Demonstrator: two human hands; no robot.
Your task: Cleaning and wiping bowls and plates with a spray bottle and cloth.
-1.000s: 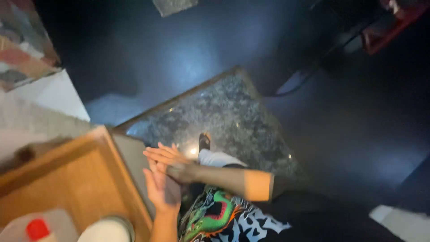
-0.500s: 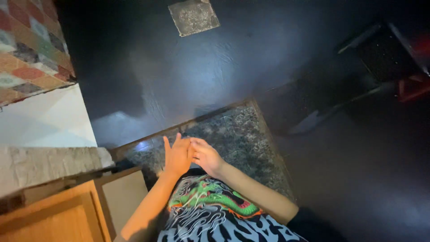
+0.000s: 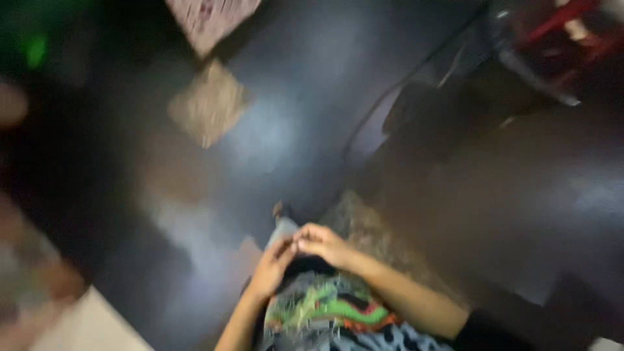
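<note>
Head view, heavily motion-blurred; fine detail not recoverable.

Left hand (image 3: pixel 273 265): raised in front of the torso, fingers (image 3: pixel 285 248) curled and held loosely together, tips angled up and to the right. Right hand (image 3: pixel 323 242): just beside it, fingers (image 3: pixel 305 239) bent inward and bunched. The fingertips of the two hands meet or nearly meet; blur prevents saying which. Nothing can be made out between the fingers, and whether they pinch anything cannot be told.

Directly below the fingers: printed shirt (image 3: pixel 331 312), dark with green, red and pale blue graphics, covering the torso. The right forearm runs down and to the right from the fingers to a dark sleeve (image 3: pixel 484 328).

Just above the fingertips: a pale trouser leg (image 3: pixel 283 229) and, beyond it, a foot (image 3: pixel 281 210) on the floor.

To the right of the fingers and behind them: a speckled grey-brown mat (image 3: pixel 370 234) lying on the dark glossy floor (image 3: pixel 195 260), partly hidden by the right hand and forearm.

Well above and left of the fingers: a small tan square patch (image 3: pixel 208 110) on the floor, and a pale patterned piece (image 3: pixel 211 19) at the top edge. Far upper right: a red and dark object (image 3: pixel 559 39), too blurred to identify
</note>
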